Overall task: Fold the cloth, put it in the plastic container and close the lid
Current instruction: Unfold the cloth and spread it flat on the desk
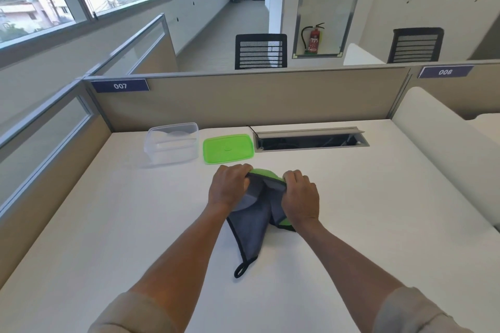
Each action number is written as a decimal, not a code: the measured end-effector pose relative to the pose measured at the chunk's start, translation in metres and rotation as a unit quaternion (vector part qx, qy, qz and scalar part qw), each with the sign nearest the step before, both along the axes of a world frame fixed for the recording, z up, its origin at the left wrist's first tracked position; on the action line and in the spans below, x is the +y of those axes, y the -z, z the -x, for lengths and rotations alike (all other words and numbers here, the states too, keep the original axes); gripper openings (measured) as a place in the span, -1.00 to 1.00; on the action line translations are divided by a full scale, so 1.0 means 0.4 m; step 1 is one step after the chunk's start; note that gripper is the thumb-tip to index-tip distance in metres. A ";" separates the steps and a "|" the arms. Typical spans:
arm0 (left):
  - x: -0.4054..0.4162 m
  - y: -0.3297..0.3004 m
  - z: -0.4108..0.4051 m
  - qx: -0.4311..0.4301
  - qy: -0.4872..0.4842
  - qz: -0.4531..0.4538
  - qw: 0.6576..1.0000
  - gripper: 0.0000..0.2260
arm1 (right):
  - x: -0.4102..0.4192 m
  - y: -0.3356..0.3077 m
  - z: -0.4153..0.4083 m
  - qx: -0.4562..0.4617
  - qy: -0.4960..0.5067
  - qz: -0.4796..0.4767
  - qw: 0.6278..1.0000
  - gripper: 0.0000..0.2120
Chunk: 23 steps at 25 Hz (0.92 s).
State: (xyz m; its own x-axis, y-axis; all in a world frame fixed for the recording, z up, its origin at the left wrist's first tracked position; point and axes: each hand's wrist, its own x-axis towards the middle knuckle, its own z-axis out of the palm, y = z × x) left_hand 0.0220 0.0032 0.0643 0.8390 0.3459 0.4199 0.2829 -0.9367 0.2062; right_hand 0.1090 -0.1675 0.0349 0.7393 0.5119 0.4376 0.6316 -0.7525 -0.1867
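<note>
A grey cloth with a green underside and a black hanging loop lies on the white desk in front of me. My left hand grips its far left edge and my right hand grips its far right edge, both pinching the fabric. The cloth's near corner with the loop points toward me. A clear plastic container stands open at the back left of the desk. Its green lid lies flat just to the right of it, apart from the container.
A cable tray with its flap raised is set into the desk behind the lid. Beige partitions wall the desk at the back and left. Two black chairs stand beyond the partition.
</note>
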 end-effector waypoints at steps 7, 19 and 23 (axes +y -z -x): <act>0.076 -0.042 0.039 0.010 -0.057 0.021 0.998 -0.87 | -0.027 -0.087 -0.053 0.013 -0.013 -0.060 0.998 -0.67; 0.150 -0.160 0.083 -0.067 -0.120 0.091 0.986 -0.90 | -0.078 -0.285 -0.141 -0.048 0.029 -0.066 0.996 -0.63; 0.137 -0.245 0.090 -0.120 -0.117 0.102 0.981 -0.91 | -0.105 -0.357 -0.133 -0.048 0.042 -0.113 0.992 -0.66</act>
State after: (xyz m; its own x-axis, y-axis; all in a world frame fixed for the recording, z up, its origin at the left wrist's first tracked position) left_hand -0.0142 0.0580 0.1622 0.6129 0.6143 0.4970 0.4049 -0.7843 0.4701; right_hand 0.1621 -0.2094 0.1775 0.7240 0.3313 0.6050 0.5921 -0.7485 -0.2987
